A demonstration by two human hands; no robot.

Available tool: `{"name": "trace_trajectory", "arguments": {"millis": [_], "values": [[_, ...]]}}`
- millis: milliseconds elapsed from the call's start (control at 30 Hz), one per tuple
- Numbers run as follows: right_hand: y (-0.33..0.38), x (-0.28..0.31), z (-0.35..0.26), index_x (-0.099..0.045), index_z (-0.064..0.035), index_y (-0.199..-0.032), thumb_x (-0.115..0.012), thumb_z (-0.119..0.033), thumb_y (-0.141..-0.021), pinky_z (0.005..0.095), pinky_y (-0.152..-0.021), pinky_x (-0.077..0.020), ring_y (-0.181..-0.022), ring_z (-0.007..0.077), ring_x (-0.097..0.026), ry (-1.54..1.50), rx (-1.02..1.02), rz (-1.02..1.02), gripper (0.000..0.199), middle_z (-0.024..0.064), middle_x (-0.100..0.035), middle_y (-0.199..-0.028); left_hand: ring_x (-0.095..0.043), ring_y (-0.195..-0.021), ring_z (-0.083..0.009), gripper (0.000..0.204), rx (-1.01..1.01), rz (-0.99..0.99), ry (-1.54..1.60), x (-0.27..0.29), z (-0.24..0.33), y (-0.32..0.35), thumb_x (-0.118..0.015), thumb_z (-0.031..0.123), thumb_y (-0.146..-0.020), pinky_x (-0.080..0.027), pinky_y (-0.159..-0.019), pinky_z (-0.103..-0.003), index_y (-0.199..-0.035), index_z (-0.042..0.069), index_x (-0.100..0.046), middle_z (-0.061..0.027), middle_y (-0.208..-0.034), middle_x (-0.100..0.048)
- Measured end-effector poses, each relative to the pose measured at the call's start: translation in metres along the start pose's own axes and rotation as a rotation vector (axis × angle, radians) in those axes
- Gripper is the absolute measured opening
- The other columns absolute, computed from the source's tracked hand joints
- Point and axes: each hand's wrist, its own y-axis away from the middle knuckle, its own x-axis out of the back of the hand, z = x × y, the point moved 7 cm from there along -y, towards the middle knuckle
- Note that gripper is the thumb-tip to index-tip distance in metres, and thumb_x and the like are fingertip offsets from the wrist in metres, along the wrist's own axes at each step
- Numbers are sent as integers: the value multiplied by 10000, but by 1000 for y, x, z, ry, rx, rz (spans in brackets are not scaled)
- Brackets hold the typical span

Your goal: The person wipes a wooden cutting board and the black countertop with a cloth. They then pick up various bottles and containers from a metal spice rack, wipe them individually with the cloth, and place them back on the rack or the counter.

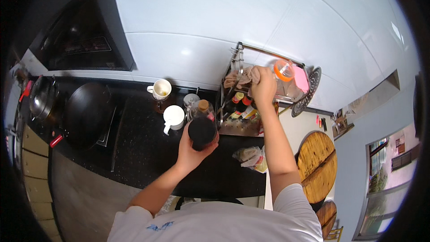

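Note:
My left hand (pixel 191 151) is closed around a container with a round black top (pixel 201 132); its body is mostly hidden below the top. It is above the black counter, in front of a cork-stoppered glass jar (pixel 204 105). My right hand (pixel 264 86) reaches to the upper shelf of a metal rack (pixel 240 127), its fingers closed on a brown cloth (pixel 246 77). Right of that hand stands a clear jar with an orange rim (pixel 284 70), beside a pink box-like thing (pixel 300 79). Several sauce bottles (pixel 237 97) fill the lower shelf.
Two white mugs (pixel 174 115) stand left of my left hand. A wok (pixel 88 114) and a lidded pot (pixel 42 98) are on the stove at far left. A plastic bag (pixel 251 157) lies near the counter's right end. Wooden boards (pixel 317 166) stand at right.

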Motion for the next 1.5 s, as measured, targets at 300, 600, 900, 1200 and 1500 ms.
{"name": "trace_trajectory", "arguments": {"millis": [300, 600, 900, 1200, 1500], "values": [[152, 8, 43, -638, -34, -1027, -756, -30, -612, 428, -860, -476, -997, 401, -585, -454, -256, -277, 432, 142, -633, -1019, -555, -1072, -390, 740, -467, -40, -261, -128, 63, -127, -835, 143, -713, -476, -911, -429, -1327, 23, -440, -187, -1179, -544], [291, 131, 169, -613, 18, -1070, -611, 114, -749, 276, -851, -500, -906, 148, -631, -790, -735, 20, 336, 74, -667, -977, -584, -1134, -399, 853, -283, 57, -497, -188, -7, -197, -809, 114, -756, -485, -948, -442, -1439, 39, -304, -238, -1227, -574], [406, 171, 260, -619, 18, -1117, -589, 61, -767, 293, -850, -507, -923, 178, -648, -719, -1199, 323, 353, 77, -666, -1019, -381, -1365, -439, 1062, -406, 83, -546, -210, 6, -173, -835, 143, -749, -371, -1101, -445, -1513, -57, -124, -317, -1454, -359], [447, 88, 253, -413, -23, -1457, -553, 49, -710, 309, -913, -499, -1062, 229, -626, -1179, -1255, -430, 764, 106, -636, -1175, -265, -1412, -486, 1074, 177, -866, -665, -245, -185, 89, -854, 364, -709, -281, -1154, -516, -1552, 168, -218, -277, -1553, -238], [395, 79, 187, -311, -38, -1521, -529, 98, -643, 322, -987, -485, -1232, 245, -558, -1425, -1173, -605, 915, 123, -530, -1364, -503, -1128, -388, 625, 88, -654, -556, -207, -114, 64, -795, 115, -722, -450, -935, -467, -1272, 126, -497, -129, -1162, -525]]}}
